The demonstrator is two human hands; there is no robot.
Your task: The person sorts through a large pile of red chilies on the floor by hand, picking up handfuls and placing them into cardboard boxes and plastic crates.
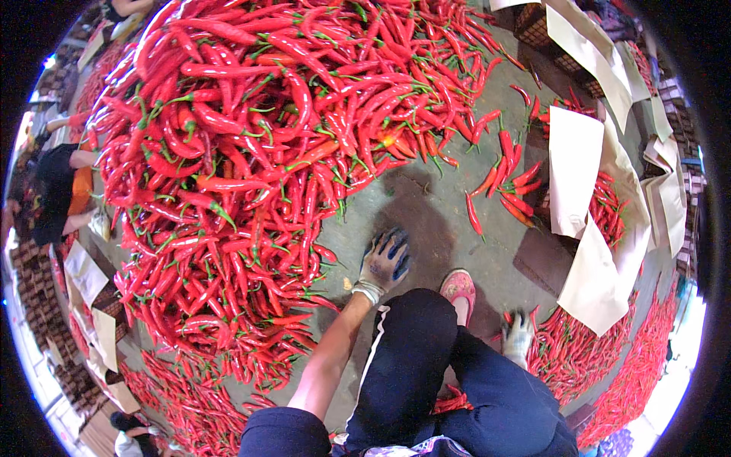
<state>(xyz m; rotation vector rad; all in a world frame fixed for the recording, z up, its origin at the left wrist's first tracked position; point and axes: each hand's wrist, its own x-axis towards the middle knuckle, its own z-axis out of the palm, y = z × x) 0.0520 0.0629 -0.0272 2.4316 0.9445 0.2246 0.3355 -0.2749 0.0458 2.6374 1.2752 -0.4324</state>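
My left hand [385, 261], in a pale work glove with dark blue coated fingers, hovers over or rests on the grey floor [491, 251]; I cannot tell which. Its fingers are apart and nothing shows in them. To its left and ahead rises a big heap of red chili peppers [240, 148] with green stems. My right hand [518, 338], gloved too and blurred, is low beside my right leg, at the edge of another pile of red chilies [582, 354]. A bit of red shows near its fingertips, but whether it grips a chili is unclear.
A crate lined with cream paper [577, 171] holds chilies at my right; more lined crates [588, 45] stand beyond. Loose chilies [508, 171] lie on the floor between. Other people [57, 188] are at the left edge, near stacked crates [34, 297]. My pink shoe [458, 291] is ahead.
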